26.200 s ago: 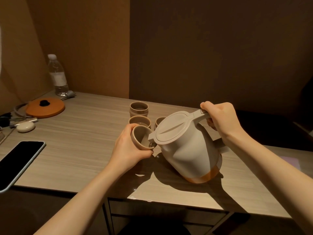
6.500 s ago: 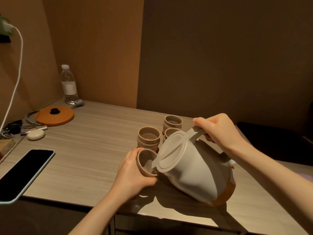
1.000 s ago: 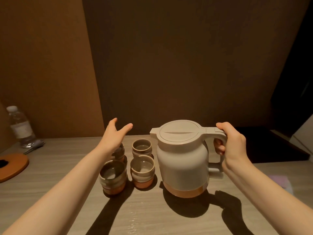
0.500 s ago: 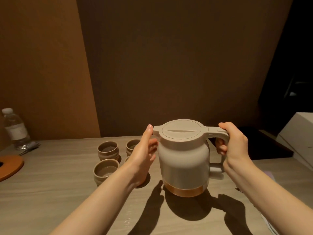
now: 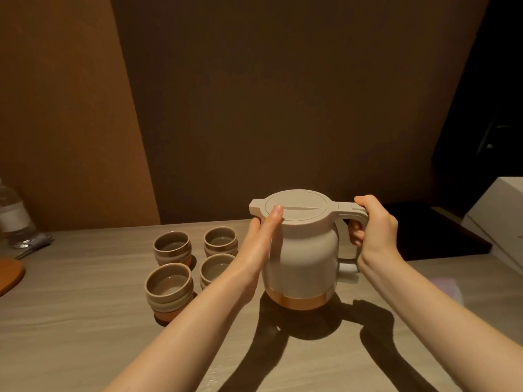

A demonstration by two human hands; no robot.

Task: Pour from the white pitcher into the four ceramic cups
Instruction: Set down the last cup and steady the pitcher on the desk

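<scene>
Two hands hold the upright white pitcher (image 5: pixel 302 258), spout leftward: right hand (image 5: pixel 373 230) gripping its handle, left hand (image 5: pixel 261 241) flat.

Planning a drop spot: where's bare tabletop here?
Free: the wooden tabletop from the orange round lid to the four ceramic cups, and the near edge between the forearms. Crowded: cups against the left hand and white pitcher; right hand on its handle.

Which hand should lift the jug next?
Probably the right hand: it already grips the handle of the white pitcher. The left hand only rests flat against its side and lid.
</scene>
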